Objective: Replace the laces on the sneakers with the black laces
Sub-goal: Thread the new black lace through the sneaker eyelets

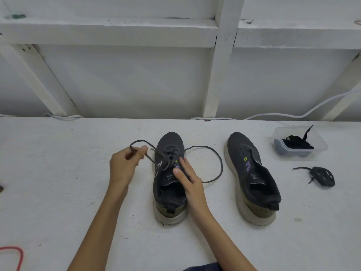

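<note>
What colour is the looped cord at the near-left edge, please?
The cord is red, in the head view.

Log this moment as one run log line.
step: unlacing | left hand: grips gray lace | right hand: rests on laced sneaker | other sneaker: laceless | black laces: in clear tub

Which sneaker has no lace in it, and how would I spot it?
On the white table, look to the right half, just left of the clear tub of black laces. The sneaker standing there has bare eyelets and no hand on it; the other sneaker is threaded with a dark lace that the left hand pinches while the right hand rests on that shoe.
</note>
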`<state>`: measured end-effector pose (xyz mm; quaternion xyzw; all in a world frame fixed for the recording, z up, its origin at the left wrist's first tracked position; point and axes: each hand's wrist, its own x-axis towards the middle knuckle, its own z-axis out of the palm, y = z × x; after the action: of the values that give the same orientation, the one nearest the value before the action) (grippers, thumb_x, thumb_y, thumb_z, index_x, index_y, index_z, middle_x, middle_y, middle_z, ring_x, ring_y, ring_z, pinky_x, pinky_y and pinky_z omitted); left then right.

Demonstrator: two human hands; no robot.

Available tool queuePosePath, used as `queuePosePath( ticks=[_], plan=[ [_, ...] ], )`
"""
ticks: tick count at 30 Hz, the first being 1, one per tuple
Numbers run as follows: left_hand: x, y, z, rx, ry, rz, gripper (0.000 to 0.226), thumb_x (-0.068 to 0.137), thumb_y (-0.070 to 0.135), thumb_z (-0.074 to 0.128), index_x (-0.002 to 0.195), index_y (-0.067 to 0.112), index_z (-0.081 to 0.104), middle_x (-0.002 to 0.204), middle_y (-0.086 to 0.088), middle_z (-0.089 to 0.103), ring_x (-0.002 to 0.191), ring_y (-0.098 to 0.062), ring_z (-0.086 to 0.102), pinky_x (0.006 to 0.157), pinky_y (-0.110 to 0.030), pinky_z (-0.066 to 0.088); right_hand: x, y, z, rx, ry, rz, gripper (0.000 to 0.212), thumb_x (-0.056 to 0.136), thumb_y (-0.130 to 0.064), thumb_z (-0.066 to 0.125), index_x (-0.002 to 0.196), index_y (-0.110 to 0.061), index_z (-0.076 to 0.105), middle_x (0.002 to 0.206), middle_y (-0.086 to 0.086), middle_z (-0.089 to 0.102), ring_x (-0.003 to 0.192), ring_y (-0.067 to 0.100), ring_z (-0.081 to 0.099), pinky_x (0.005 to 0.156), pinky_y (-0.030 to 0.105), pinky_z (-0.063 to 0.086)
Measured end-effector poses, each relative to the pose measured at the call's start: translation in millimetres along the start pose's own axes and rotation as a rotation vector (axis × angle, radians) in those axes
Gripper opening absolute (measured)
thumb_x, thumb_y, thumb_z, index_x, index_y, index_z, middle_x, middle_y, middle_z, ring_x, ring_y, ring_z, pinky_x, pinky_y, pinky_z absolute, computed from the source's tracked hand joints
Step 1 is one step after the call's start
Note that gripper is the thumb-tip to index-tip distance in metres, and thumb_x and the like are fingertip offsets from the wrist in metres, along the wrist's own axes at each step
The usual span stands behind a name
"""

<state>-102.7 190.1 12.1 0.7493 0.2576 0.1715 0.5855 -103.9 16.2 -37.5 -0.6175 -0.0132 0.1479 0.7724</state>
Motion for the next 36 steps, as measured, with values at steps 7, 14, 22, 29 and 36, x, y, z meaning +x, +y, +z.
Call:
queuePosePath(
  ticks=[7,14,22,29,36],
  plan=[
    [-23,-3,11,0.027,-0.237,-0.132,0.025,0.083,0.035,0.073,0.075,0.011,0.072,0.062,0.007,0.064,0.056,-0.006,0.048,0.055,-0.022,0.038,0,1,0,-0.006,0.008,-0.013,0.052,0.09,-0.03,0.068,0.14,-0.028,0.053,0.149,-0.017,0.043,0.138,-0.004,0.035,0.119,0.031,0.029],
    [-3,0,-1,-0.113,0.041,-0.074,0.02,0.083,0.026,0.074,0.069,0.012,0.068,0.069,-0.002,0.059,0.06,-0.01,0.043,0.057,-0.023,0.038,1,1,-1,-0.01,0.0,-0.013,0.054,0.09,-0.03,0.068,0.14,-0.027,0.052,0.148,-0.019,0.043,0.137,-0.006,0.035,0.117,0.024,0.029],
    [-20,-9,7,-0.071,-0.247,-0.127,0.023,0.081,0.034,0.077,0.078,0.011,0.075,0.069,0.003,0.066,0.063,-0.01,0.05,0.053,-0.023,0.041,3,5,1,-0.035,0.021,-0.029,0.047,0.092,-0.028,0.065,0.138,-0.029,0.054,0.136,-0.029,0.049,0.131,-0.009,0.042,0.116,0.03,0.033],
    [-6,-4,-2,-0.136,0.002,-0.047,0.017,0.085,0.019,0.073,0.077,0.005,0.072,0.074,-0.005,0.063,0.061,-0.01,0.046,0.053,-0.022,0.039,2,3,-1,-0.042,0.012,-0.015,0.053,0.09,-0.033,0.067,0.141,-0.029,0.051,0.144,-0.026,0.042,0.137,-0.008,0.034,0.119,0.029,0.027],
    [-12,-6,4,-0.179,-0.094,-0.124,0.023,0.087,0.028,0.069,0.083,0.006,0.072,0.076,-0.002,0.063,0.063,-0.007,0.049,0.053,-0.022,0.042,1,2,0,-0.059,0.023,0.002,0.053,0.09,-0.034,0.067,0.141,-0.028,0.051,0.149,-0.019,0.042,0.138,-0.006,0.033,0.12,0.031,0.026]
  ],
)
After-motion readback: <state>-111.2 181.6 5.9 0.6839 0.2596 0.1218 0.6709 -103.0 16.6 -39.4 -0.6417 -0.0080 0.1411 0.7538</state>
